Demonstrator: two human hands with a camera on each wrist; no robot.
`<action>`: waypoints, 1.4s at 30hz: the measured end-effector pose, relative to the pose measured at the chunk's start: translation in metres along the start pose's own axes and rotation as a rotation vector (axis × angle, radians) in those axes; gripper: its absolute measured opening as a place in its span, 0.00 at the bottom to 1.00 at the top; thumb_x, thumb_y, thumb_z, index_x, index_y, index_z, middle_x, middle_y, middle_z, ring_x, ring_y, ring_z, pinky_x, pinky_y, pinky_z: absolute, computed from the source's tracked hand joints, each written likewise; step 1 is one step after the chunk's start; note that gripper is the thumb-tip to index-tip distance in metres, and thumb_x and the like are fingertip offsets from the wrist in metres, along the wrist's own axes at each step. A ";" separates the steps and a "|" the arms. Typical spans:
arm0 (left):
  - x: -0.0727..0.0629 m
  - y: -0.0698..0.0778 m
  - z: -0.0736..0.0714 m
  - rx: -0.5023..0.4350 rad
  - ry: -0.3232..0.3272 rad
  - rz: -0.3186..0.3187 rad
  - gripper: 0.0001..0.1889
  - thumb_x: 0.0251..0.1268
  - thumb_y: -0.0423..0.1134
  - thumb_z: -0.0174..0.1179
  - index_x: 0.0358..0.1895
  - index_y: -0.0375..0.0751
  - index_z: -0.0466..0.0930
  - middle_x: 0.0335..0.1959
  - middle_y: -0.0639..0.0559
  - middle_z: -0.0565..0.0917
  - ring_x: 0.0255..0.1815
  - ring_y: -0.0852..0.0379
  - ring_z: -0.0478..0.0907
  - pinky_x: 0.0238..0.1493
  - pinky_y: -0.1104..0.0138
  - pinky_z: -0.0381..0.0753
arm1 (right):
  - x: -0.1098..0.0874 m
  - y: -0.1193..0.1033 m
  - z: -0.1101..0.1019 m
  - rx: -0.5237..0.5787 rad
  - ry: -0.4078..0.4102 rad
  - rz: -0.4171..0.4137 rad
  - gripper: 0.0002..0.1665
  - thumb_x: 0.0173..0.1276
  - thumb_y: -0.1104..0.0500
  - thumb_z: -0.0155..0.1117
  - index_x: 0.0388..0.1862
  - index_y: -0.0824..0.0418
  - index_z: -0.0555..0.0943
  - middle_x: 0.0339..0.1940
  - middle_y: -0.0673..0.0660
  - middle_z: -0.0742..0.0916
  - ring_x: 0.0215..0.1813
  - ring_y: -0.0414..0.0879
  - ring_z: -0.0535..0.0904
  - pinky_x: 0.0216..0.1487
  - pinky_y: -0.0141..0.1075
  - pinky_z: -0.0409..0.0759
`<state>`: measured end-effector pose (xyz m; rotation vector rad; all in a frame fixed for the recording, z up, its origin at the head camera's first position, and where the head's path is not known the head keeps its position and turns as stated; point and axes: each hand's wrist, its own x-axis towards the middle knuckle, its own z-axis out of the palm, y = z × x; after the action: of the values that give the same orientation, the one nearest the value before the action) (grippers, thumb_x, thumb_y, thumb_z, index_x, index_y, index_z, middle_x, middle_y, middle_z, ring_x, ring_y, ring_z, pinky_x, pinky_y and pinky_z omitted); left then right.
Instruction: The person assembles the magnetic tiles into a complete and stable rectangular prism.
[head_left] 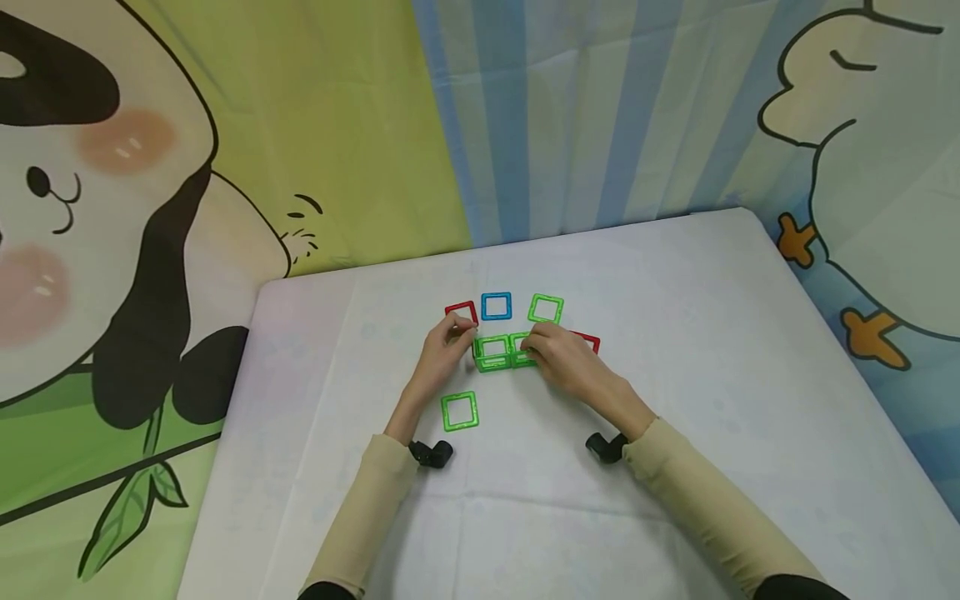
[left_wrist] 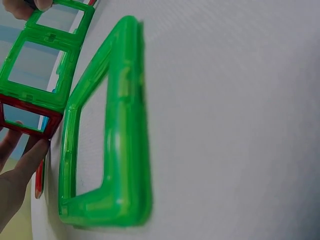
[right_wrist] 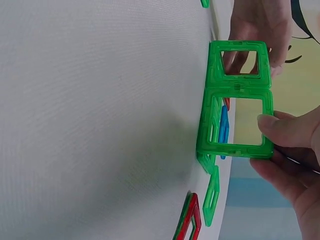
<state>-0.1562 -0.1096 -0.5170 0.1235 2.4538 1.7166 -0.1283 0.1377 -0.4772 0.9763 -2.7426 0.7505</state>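
Two green square magnetic tiles (right_wrist: 235, 150) stand side by side as the front of a small structure, with more green tile edges behind them. My right hand (head_left: 566, 354) pinches the right-hand one, thumb on its front and fingers behind. At the structure's left end a red magnetic tile (left_wrist: 50, 125) stands on edge. My left hand (head_left: 442, 350) holds that red tile by its edge, fingertips partly hidden by the frame. A loose green tile (head_left: 460, 412) lies flat in front of the structure, close below my left hand.
Behind the structure lie a red tile (head_left: 461, 308), a blue tile (head_left: 497, 306) and a green tile (head_left: 547, 308). Another red tile (head_left: 588, 340) shows partly beyond my right hand. All lie on a white-covered table (head_left: 525, 517), with printed cloth (head_left: 360, 150) hanging behind it.
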 end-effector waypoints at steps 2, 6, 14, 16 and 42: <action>0.000 0.000 0.000 -0.003 -0.002 0.003 0.10 0.78 0.43 0.57 0.51 0.42 0.79 0.58 0.48 0.83 0.65 0.48 0.78 0.70 0.50 0.73 | 0.000 -0.001 -0.001 0.016 -0.009 0.012 0.11 0.63 0.70 0.74 0.45 0.66 0.88 0.45 0.60 0.88 0.50 0.52 0.84 0.53 0.42 0.86; 0.000 -0.001 0.000 -0.007 -0.007 -0.003 0.11 0.78 0.44 0.57 0.52 0.41 0.79 0.59 0.47 0.82 0.65 0.48 0.77 0.70 0.50 0.73 | -0.003 0.001 -0.004 0.058 -0.033 0.038 0.17 0.64 0.68 0.74 0.52 0.68 0.86 0.50 0.61 0.87 0.54 0.54 0.83 0.56 0.44 0.85; 0.001 -0.001 0.000 -0.016 -0.008 0.002 0.09 0.78 0.42 0.57 0.50 0.42 0.78 0.59 0.43 0.82 0.64 0.48 0.78 0.71 0.49 0.72 | -0.017 0.021 -0.011 0.059 0.028 0.057 0.14 0.69 0.68 0.69 0.52 0.71 0.84 0.48 0.62 0.86 0.48 0.52 0.81 0.48 0.43 0.84; 0.000 0.000 0.000 -0.014 -0.006 -0.002 0.08 0.78 0.43 0.57 0.50 0.43 0.78 0.59 0.43 0.82 0.64 0.48 0.78 0.72 0.50 0.71 | -0.020 0.027 -0.014 0.054 0.030 0.073 0.13 0.69 0.69 0.68 0.51 0.72 0.84 0.47 0.62 0.86 0.46 0.52 0.82 0.46 0.43 0.84; 0.000 0.000 0.000 -0.015 -0.001 -0.003 0.08 0.79 0.41 0.56 0.50 0.41 0.78 0.59 0.44 0.82 0.65 0.47 0.77 0.72 0.51 0.72 | -0.028 0.051 -0.018 -0.064 -0.233 0.267 0.26 0.66 0.62 0.73 0.56 0.77 0.78 0.51 0.68 0.80 0.51 0.58 0.74 0.49 0.46 0.82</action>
<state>-0.1567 -0.1097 -0.5170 0.1188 2.4387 1.7326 -0.1387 0.1958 -0.4906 0.7349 -3.1221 0.6125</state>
